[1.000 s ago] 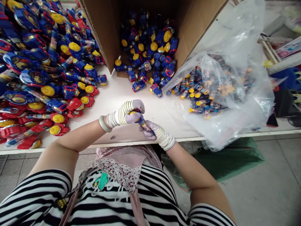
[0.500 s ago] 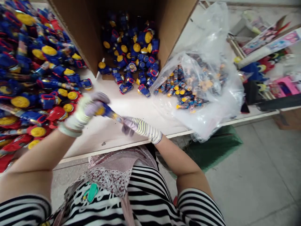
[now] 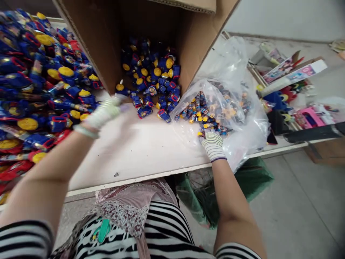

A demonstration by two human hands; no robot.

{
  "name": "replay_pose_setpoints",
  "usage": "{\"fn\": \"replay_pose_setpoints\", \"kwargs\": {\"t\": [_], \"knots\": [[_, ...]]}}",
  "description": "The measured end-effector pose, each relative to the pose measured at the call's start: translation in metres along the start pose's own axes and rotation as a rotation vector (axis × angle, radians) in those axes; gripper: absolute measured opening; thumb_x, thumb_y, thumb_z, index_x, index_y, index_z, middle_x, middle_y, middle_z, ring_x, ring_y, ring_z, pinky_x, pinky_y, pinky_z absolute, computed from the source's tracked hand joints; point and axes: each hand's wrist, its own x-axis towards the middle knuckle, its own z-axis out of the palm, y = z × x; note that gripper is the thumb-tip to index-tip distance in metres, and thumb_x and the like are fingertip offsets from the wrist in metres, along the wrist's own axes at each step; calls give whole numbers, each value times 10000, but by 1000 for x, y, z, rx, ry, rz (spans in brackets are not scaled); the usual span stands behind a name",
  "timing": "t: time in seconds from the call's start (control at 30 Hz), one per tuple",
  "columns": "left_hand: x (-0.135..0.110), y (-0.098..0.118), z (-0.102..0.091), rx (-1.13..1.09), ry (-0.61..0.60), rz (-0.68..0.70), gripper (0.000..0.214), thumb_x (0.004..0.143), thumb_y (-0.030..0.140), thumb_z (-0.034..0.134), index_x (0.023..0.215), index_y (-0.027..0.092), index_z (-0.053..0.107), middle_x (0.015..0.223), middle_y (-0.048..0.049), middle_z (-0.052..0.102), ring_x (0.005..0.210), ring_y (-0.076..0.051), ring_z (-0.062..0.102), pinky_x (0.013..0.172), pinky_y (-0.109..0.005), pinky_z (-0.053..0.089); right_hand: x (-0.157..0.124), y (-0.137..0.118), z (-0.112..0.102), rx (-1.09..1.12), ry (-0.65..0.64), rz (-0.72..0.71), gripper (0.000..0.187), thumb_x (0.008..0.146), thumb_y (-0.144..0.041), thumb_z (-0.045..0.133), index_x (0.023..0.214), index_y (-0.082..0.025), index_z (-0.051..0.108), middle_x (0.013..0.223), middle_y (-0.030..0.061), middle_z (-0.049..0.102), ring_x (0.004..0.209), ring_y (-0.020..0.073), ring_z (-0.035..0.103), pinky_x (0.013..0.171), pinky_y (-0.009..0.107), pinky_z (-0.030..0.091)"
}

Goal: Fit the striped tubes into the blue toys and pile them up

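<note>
My left hand [image 3: 106, 111], in a pale striped glove, hangs over the white table near the front corner of the cardboard box. It is smeared by motion, so whether its fingers hold anything does not show. My right hand [image 3: 212, 141], gloved alike, reaches into the small printed tubes with yellow ends [image 3: 198, 109] at the mouth of a clear plastic bag [image 3: 242, 131]. Its fingertips are hidden among the tubes. Blue toys with yellow round caps [image 3: 157, 72] lie inside and in front of the box.
A big heap of blue and red toys [image 3: 28, 124] covers the left of the table. The cardboard box [image 3: 199, 39] stands open towards me. Cartons and a pink plastic piece [image 3: 311, 117] lie at the right. Below the table edge hangs a green bag [image 3: 254, 178].
My hands have parted. The blue toy with a tube on it, held between them before, no longer shows there. My right hand has moved right to the tubes; the left has risen towards the box.
</note>
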Motion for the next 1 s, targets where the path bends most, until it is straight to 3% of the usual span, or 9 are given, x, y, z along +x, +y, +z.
{"fn": "replay_pose_setpoints", "kwargs": {"t": [0.1,0.27,0.37,0.53,0.63,0.73,0.9,0.93,1.0], "knots": [[19,-19,42,164,112,-192,570,648,326,893,1096,91,630,1154,-151,591,1140,-366,542,1094,-562,380,-1,0,2,39,9,-37,454,901,-339,569,1293,-131,664,1378,227,591,1263,385,535,1019,514,457],[19,-24,89,157,95,-244,438,714,189,815,1102,115,626,1268,-169,552,1259,-357,532,1114,-455,400,-18,-29,2,405,119,-245,473,919,-338,502,1295,-78,624,1194,225,702,1102,331,657,979,480,500],[-10,-18,84,16,-17,-208,466,761,237,799,1154,115,582,1138,-148,640,1063,-272,653,985,-408,512,-37,-75,-2,600,70,-487,419,943,-393,494,1255,-155,643,1142,159,738,1006,282,698,904,423,538],[-63,-2,53,-256,-228,-115,528,824,455,771,1212,147,587,1089,-100,671,999,-223,662,923,-345,519,-57,-137,-21,466,4,-643,377,961,-406,528,1233,-177,652,1170,144,729,957,255,690,824,335,510],[-75,13,38,-241,-330,-116,486,819,437,774,1184,161,609,1088,-82,659,1013,-211,637,937,-334,509,-66,-147,-28,370,-60,-704,347,973,-417,517,1172,-171,660,1111,145,724,902,250,671,768,312,476],[-78,25,30,-302,-419,-132,444,827,399,760,1165,165,591,1053,-74,654,967,-198,632,907,-338,526,-77,-148,-23,556,-148,-712,388,973,-502,491,1068,-171,670,978,124,710,815,225,636,713,300,452],[-82,27,28,-332,-463,-21,444,780,339,797,1142,166,609,1117,-96,624,990,-199,631,890,-313,522,-94,-153,0,1141,-686,-559,764,959,-741,175,983,-154,662,602,-4,516,438,125,373,461,254,347],[-83,26,30,-311,-447,-31,446,777,334,800,1142,165,607,1106,-96,626,977,-197,633,877,-309,523,-94,-155,0,1140,-678,-526,775,956,-746,163,1001,-152,660,614,3,530,439,126,381,459,256,355],[-85,25,33,-282,-385,-104,426,809,359,773,1137,158,590,1028,-83,638,882,-180,635,803,-298,528,-92,-157,-4,982,-462,-493,669,949,-728,310,1044,-163,656,764,69,638,564,159,523,544,272,430]]}}
